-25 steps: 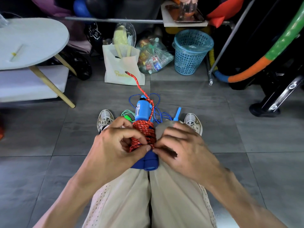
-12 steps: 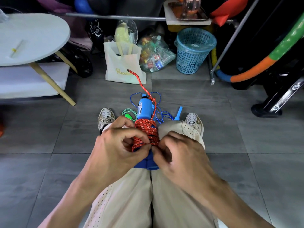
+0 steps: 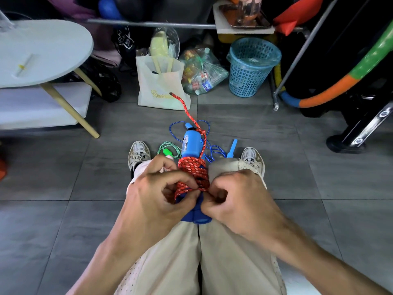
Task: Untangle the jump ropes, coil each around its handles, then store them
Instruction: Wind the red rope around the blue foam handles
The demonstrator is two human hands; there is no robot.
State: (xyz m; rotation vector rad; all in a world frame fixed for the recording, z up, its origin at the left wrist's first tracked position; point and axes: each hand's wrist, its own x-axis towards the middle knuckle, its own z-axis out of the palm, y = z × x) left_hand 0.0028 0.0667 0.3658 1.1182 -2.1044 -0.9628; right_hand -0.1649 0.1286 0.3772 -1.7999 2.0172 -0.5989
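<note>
Hands over knees | left hand (image 3: 157,194) curled gripping red rope (image 3: 194,173) coil | right hand (image 3: 238,201) pinching rope at blue handles (image 3: 191,143)

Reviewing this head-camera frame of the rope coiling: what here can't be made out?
- Head view: the near part of the blue handles is covered by both hands.
- Where the red braided rope is being tucked: hidden under the left hand and right hand fingers.
- The thin blue rope and green rope on the floor: partly behind the knees, so tangles are unclear.
- Gold lettering on the white tote bag: too small to read fully.
</note>
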